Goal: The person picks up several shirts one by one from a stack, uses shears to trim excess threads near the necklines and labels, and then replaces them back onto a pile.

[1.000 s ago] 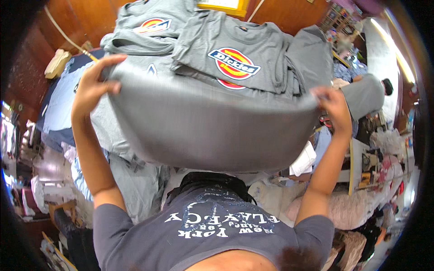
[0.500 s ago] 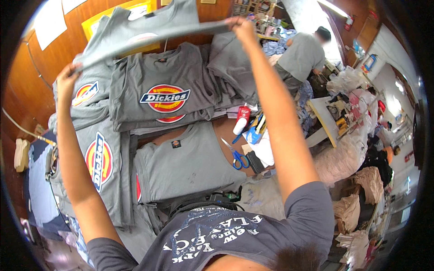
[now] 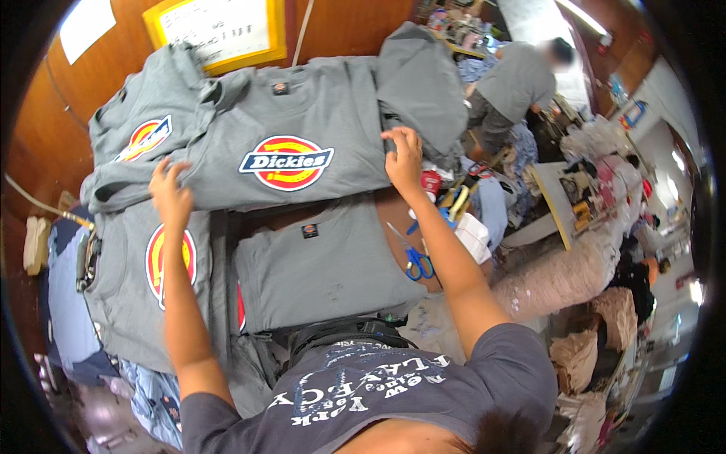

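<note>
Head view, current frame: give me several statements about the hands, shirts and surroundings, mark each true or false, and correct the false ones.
1. The upper printed gray shirt lies with its emblem facing up. True.
2. The left hand holds the scissors. False: the left hand is at that shirt's left side, and the scissors lie apart from it.
3. The right hand is by that shirt's right edge. True.
4. The scissors are red-handled. False: they are blue-handled.
5. The other person is at upper left. False: the other person is at upper right.
</note>
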### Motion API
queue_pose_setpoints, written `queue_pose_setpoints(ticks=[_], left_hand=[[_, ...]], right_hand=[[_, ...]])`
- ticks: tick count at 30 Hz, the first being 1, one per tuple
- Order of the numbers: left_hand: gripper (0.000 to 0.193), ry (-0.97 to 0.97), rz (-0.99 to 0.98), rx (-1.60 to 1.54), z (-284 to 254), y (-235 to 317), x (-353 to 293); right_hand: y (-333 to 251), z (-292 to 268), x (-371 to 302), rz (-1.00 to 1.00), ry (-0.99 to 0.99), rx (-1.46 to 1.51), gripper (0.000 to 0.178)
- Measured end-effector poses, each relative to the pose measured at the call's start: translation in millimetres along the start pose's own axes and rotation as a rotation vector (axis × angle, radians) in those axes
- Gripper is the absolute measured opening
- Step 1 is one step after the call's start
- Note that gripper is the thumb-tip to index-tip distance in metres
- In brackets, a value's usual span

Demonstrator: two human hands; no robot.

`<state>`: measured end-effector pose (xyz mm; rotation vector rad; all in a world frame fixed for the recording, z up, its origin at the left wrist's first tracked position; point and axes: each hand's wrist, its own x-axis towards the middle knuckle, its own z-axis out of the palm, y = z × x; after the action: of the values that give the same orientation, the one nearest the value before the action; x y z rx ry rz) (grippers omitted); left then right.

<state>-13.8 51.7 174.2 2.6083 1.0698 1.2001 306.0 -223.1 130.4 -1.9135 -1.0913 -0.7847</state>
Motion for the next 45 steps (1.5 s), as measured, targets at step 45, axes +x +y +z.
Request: queue_pose_setpoints(ticks=[45], left_hand=[[0.037, -0.383, -0.28, -0.039, 49.7, 35.6, -206.3]], right_hand=[[-5.3, -8.0, -173.3, 0.532, -0.682, -0.154, 0.04]])
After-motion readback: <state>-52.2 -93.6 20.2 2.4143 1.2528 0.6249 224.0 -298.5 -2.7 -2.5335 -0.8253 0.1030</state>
